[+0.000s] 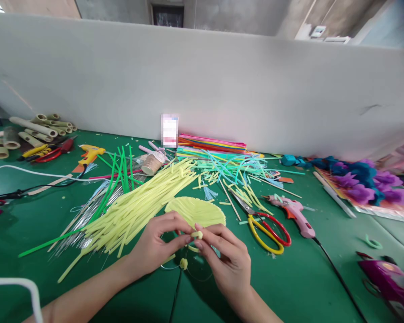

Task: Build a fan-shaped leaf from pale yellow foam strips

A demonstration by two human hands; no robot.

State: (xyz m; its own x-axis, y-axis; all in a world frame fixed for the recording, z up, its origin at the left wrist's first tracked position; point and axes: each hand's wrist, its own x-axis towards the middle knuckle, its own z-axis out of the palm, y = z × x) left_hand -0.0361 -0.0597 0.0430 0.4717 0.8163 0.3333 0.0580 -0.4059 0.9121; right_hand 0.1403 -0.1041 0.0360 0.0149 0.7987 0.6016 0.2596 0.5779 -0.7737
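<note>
Between my fingertips is a short, curled piece of pale yellow pipe cleaner (pixel 197 234). My left hand (pixel 166 240) pinches it from one side, and my right hand (pixel 225 253) pinches it from the other. Just behind both hands lies a pale yellow leaf shape (pixel 195 210) with ribbed lines, its near part hidden by my fingers. A small yellow knot (pixel 183 264) on thin wire shows below my hands. Left of them spreads a bundle of pale yellow pipe cleaners (pixel 144 202).
Scissors (pixel 269 231) and a pink glue gun (pixel 296 213) lie to the right, the gun's cord trailing forward. A yellow glue gun (pixel 90 154), pliers (pixel 47 150) and bamboo tubes (pixel 40 128) are at left. Coloured pipe cleaners (pixel 212 146) lie by the grey partition (pixel 202 80); purple flowers (pixel 360 184) sit far right.
</note>
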